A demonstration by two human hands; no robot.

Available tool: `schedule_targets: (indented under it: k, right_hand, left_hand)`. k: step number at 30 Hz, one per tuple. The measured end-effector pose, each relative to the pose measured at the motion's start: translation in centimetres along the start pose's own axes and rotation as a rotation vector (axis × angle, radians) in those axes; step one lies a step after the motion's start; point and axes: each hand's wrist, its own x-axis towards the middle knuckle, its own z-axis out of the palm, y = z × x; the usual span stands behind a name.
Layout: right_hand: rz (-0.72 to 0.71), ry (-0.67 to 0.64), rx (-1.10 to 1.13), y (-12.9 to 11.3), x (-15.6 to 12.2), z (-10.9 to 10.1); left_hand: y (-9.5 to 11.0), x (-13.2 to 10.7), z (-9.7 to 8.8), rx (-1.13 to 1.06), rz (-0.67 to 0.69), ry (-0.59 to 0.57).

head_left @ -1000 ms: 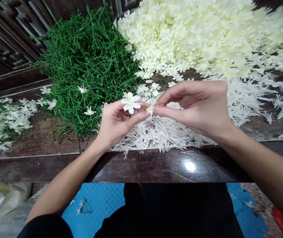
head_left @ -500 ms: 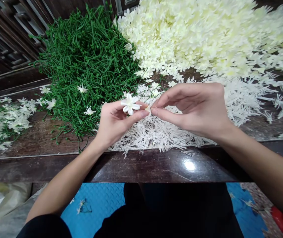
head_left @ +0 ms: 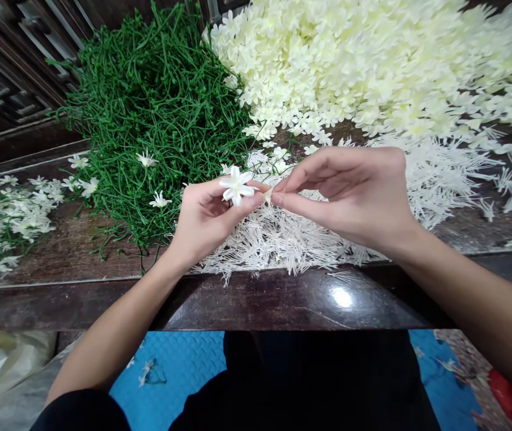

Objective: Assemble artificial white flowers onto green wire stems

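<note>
Floret (head_left: 268, 196) sits between both hands' fingertips, above the white filaments (head_left: 289, 239). The left hand (head_left: 206, 218) pinches it, an open bloom (head_left: 237, 186) showing over the thumb; the right hand (head_left: 363, 194) seems to pinch its other side. This looks like fine two-handed work on the floret; the next move calls for a steady left grip. Behind lie stems (head_left: 152, 108) and cream flowers (head_left: 354, 66).

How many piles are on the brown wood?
4: green stems beyond the left hand, yellowish petals upper right, white spiky bits under the right hand, white flowers far left. Some may be hidden.
</note>
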Motion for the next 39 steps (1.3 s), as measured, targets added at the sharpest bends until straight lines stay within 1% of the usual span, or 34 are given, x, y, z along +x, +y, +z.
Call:
schedule_targets:
  k: [6,9,12,14,16,19,22,29,31,34,36,39]
  right_hand:
    - [0.016,-0.020,0.013,0.03,0.07,-0.14]
    - [0.076,-0.091,0.055,0.07,0.12,-0.27]
    - [0.153,-0.164,0.058,0.21,0.09,-0.31]
    - [0.164,-0.185,0.037,0.34,0.03,-0.29]
    - [0.146,-0.203,0.021,0.43,-0.02,-0.29]
    - [0.125,-0.205,0.009,0.39,0.02,-0.35]
    - [0.134,-0.193,-0.006,0.22,0.12,-0.38]
    - [0.116,-0.124,-0.050,0.01,0.28,-0.50]
    - [0.124,-0.114,-0.054,-0.01,0.31,-0.56]
    - [0.131,-0.101,-0.055,0.01,0.32,-0.56]
    - [0.131,-0.107,-0.041,0.07,0.31,-0.53]
    - [0.124,-0.130,-0.023,0.17,0.30,-0.51]
  left_hand:
    - [-0.20,0.01,0.06,-0.030,-0.039,0.050]
    - [-0.09,0.00,0.08,-0.025,-0.057,0.069]
    - [-0.01,0.00,0.14,-0.008,-0.050,0.057]
    - [-0.06,-0.01,0.23,-0.011,-0.045,0.042]
    - [-0.15,-0.02,0.37,-0.027,-0.048,0.038]
    - [-0.24,-0.07,0.55,-0.054,-0.068,0.044]
    - [-0.31,-0.13,0.57,-0.078,-0.101,0.042]
    - [-0.28,-0.01,0.37,-0.105,-0.212,0.010]
    - [-0.14,0.04,0.35,-0.087,-0.209,0.015]
    - [0.07,0.06,0.31,-0.028,-0.151,0.013]
    - [0.15,0.00,0.29,0.028,-0.108,0.016]
    - [0.14,-0.17,0.25,0.086,-0.082,0.023]
